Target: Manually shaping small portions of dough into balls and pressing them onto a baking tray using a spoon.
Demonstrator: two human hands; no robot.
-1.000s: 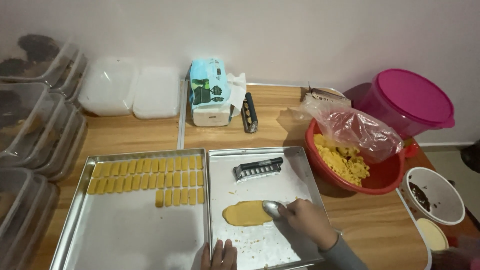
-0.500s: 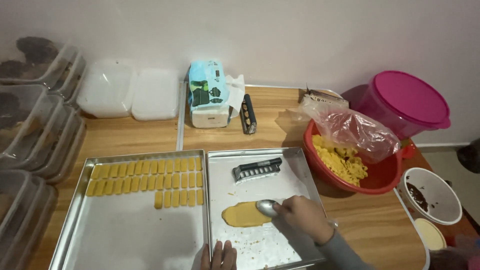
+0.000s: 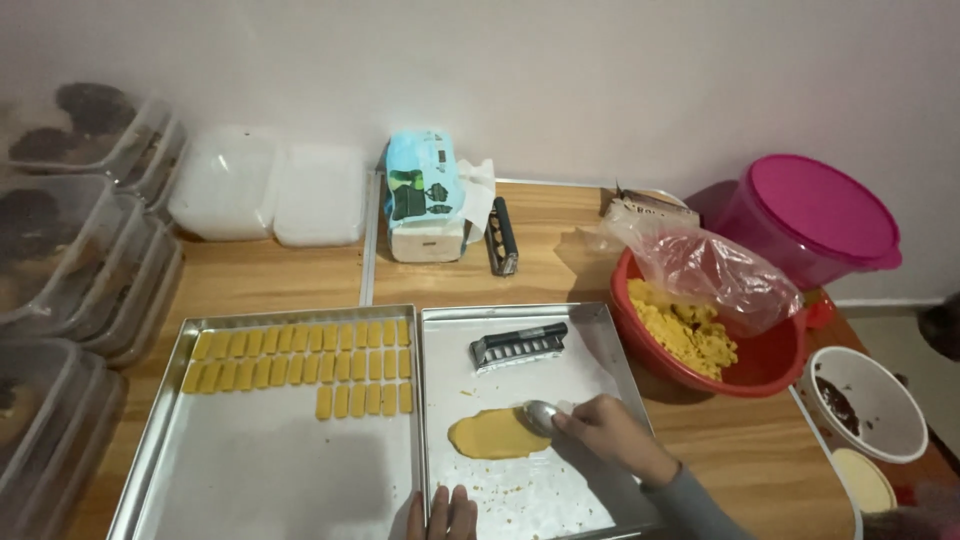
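Flattened yellow dough (image 3: pixel 497 434), soft and matte, oval with long axis running left-right, lying on right shiny metal tray (image 3: pixel 590 330) atop wooden desk (image 3: pixel 260 275). Right hand (image 3: pixel 610 432) fingers pinched around rounded steel spoon (image 3: pixel 541 414), bowl pointing left onto dough's right edge. Left hand (image 3: pixel 442 515) fingers together, flat on tray's near edge.

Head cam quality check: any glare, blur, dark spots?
Head view: dim, warm light; soft glare on the right tray; the spoon in the right hand glints; stacked containers at left sit in shadow, slightly soft; left hand cropped by the bottom edge.
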